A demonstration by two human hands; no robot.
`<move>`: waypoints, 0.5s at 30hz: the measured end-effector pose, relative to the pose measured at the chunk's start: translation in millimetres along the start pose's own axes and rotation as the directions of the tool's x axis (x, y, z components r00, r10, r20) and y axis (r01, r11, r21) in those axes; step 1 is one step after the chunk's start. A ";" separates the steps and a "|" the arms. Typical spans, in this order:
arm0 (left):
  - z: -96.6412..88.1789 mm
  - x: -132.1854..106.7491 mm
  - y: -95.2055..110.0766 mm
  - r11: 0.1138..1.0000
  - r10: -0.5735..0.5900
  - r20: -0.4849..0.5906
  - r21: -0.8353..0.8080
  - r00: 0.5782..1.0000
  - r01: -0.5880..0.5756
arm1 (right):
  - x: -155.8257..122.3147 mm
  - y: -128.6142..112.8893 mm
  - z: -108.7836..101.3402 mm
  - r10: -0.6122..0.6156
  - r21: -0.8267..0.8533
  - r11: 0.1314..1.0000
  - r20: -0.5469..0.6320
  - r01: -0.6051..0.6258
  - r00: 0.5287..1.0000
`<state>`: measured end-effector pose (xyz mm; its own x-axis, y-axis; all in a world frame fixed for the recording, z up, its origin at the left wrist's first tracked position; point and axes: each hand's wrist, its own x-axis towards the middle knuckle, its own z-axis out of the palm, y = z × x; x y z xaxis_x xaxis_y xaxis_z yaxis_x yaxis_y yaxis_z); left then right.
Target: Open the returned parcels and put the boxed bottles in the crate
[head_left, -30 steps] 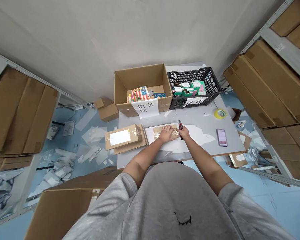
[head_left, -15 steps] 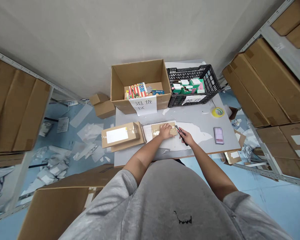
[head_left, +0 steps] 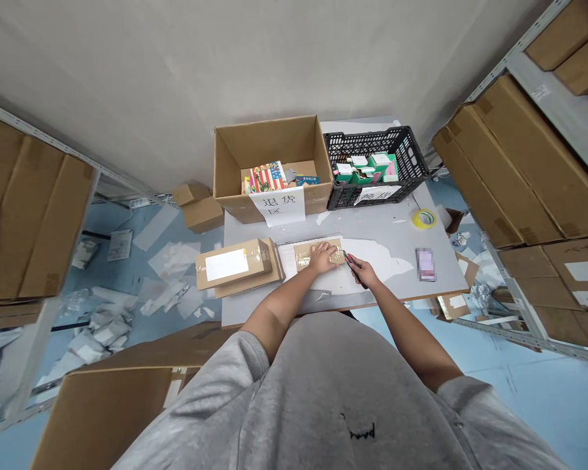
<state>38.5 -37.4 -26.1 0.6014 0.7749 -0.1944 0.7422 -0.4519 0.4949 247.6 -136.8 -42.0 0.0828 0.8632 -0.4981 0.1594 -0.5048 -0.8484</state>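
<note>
My left hand [head_left: 324, 258] lies flat on a small tape-wrapped cardboard parcel [head_left: 305, 258], covering its middle. The parcel rests on a white sheet [head_left: 290, 262] on the grey table [head_left: 392, 228]. My right hand [head_left: 360, 272] grips a dark box cutter [head_left: 353, 268], its tip at the parcel's right end. A larger taped cardboard parcel [head_left: 232, 266] with a white label lies to the left of the sheet, on top of flat cardboard.
At the table's far edge stand an open cardboard box [head_left: 264, 140] holding colourful books and a black plastic crate [head_left: 372, 140] of small green-and-white boxes. A yellow tape roll [head_left: 424, 219] and a blurred card [head_left: 425, 264] lie on the right. Loaded shelves flank me; paper litters the floor.
My right hand has tilted the cutter from nearly upright to slanting, with its tip toward the parcel's right end. My left hand stays on the parcel. The whole view has drifted slightly left.
</note>
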 end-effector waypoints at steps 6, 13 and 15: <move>-5.0 1.2 -2.0 0.997 0.023 -0.057 0.074 0.998 -0.019 | -7.4 -7.5 -4.8 0.011 -0.113 0.994 -0.019 -0.013 1.000; -28.1 -5.2 -14.6 0.968 -0.006 0.089 0.249 0.996 -0.016 | -17.5 -14.5 10.2 0.039 -0.348 0.930 -0.236 -0.122 0.971; -31.8 -5.0 -9.9 0.957 -0.156 0.049 0.254 0.987 0.139 | -13.8 -20.6 20.2 0.027 -0.414 0.901 -0.245 -0.129 0.969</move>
<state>18.8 -22.7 -3.1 0.4920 0.8134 -0.3103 0.8690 -0.4374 0.2313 223.3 -138.6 -21.3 0.3253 0.8254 -0.4615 0.5404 -0.5627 -0.6255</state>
